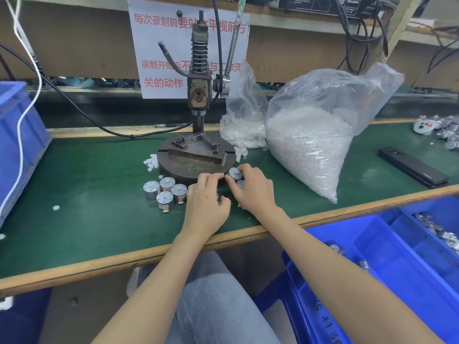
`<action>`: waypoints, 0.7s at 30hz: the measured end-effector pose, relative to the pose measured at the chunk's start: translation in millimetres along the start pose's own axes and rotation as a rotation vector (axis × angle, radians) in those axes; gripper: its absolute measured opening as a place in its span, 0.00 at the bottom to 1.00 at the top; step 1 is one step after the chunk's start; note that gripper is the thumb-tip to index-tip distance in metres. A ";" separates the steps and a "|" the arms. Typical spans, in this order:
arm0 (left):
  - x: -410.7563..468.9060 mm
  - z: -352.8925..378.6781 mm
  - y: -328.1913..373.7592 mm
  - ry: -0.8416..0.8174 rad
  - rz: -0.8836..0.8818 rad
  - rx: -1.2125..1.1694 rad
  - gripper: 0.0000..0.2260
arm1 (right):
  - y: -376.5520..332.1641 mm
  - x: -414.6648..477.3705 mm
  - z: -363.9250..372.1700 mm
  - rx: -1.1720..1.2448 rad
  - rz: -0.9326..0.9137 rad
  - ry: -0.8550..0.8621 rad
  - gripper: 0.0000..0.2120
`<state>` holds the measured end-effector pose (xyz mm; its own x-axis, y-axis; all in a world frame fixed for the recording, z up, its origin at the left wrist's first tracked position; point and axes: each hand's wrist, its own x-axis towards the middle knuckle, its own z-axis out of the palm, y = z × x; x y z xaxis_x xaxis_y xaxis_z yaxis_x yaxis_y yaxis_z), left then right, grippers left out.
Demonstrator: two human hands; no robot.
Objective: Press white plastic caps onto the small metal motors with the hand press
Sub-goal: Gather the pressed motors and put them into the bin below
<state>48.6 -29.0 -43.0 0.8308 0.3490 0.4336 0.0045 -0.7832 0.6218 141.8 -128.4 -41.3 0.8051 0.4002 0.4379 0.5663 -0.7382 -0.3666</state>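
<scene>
While the blue bin (15, 135) sits at the far left, a few loose white caps (152, 162) lie against the left edge of the hand press (198, 95), handy for the next pick, I'd say; nearer, a cluster of motors (165, 192) stands shaft-up on the green bench (87, 207), probably parked clear of the work; now the left hand (206, 202), fingers curled, tips right up against the motor (234, 173) at the near right rim of the press base; whether it pinches a cap, I cannot tell; the right hand (250, 192) wraps its fingers round that motor, apparently holding it upright and steady; further right, the big bag of caps (310, 145) slumps on the bench, stock kept close.
</scene>
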 end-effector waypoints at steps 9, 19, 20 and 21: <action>0.8 -0.6 0.1 0.004 0.009 0.019 0.20 | 6.3 4.9 -6.2 0.316 0.236 0.041 0.15; 1.1 -0.7 0.5 -0.029 0.045 0.150 0.08 | 21.1 -12.7 -50.6 0.768 0.425 -0.009 0.13; 0.5 -0.5 0.5 -0.029 0.046 0.152 0.08 | 23.2 -19.5 -58.2 0.824 0.439 -0.012 0.12; 0.2 -0.3 0.5 -0.030 0.050 0.155 0.07 | 26.5 -27.0 -66.5 0.875 0.447 -0.015 0.11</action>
<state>48.6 -29.1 -42.4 0.8485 0.2936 0.4403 0.0467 -0.8703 0.4903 123.3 -194.9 -8.2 0.9758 0.1930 0.1029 0.1353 -0.1628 -0.9773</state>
